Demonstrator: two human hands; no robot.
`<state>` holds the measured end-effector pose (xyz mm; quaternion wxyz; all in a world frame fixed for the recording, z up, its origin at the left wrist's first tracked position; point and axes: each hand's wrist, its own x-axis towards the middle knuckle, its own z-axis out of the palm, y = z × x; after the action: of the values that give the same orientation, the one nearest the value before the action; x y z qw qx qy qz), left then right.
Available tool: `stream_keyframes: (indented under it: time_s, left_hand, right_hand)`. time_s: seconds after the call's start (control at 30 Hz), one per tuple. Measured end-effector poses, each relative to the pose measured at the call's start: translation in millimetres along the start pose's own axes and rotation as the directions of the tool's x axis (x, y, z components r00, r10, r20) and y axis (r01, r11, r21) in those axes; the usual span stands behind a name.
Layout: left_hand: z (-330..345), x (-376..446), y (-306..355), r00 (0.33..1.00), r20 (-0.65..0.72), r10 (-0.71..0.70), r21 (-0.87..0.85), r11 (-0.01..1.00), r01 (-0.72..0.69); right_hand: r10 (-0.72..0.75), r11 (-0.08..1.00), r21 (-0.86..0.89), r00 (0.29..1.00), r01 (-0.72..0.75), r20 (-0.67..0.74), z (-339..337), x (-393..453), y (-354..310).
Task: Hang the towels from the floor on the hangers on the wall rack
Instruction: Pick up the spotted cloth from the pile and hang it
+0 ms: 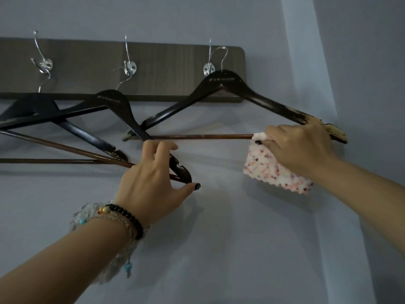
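Note:
A dark wooden wall rack [166,62] carries three metal hooks, each with a dark wooden hanger. The right hanger [221,84] has a worn, pale right tip and a brown crossbar. A small white towel [274,172] with pink and dark speckles drapes over the right end of that crossbar. My right hand [300,145] grips the towel at the bar. The middle hanger [114,99] is tilted, and my left hand [151,178] is closed around its lower right end. The left hanger [37,106] hangs behind it, partly cut off by the frame's edge.
The rack is fixed to a plain bluish-grey wall [219,238]. A wall corner [328,106] runs down just right of the right hanger. Beaded bracelets [122,216] circle my left wrist. The floor is out of view.

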<state>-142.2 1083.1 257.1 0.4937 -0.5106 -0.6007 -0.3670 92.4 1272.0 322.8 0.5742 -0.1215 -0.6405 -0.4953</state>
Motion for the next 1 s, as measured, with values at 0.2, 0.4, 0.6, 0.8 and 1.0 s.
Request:
stream_keyframes:
  time_s: [0.2,0.4,0.6,0.8,1.0]
  left_hand:
    - [7,-9,-13,1.0,0.016,0.004,0.017,1.0,-0.004]
    - [13,-8,-21,0.996,0.067,-0.051,0.011,0.999,0.05]
    - [14,-15,-31,0.979,0.13,-0.156,-0.047,0.985,0.164]
    - [5,-25,-41,0.965,0.159,-0.209,-0.054,0.974,0.22]
    - [-9,-38,-44,0.97,0.162,-0.181,-0.057,0.98,0.192]
  right_hand:
    - [0.088,0.996,-0.003,0.996,-0.089,-0.022,-13,11,19]
    - [0.165,0.978,0.093,0.966,-0.186,0.201,-24,17,29]
    - [0.118,0.978,0.146,0.97,-0.151,0.213,-19,17,5]
    - [0.037,0.975,0.201,0.967,-0.09,0.251,0,18,-17]
    - [0.045,0.966,0.23,0.953,-0.118,0.301,13,11,-19]
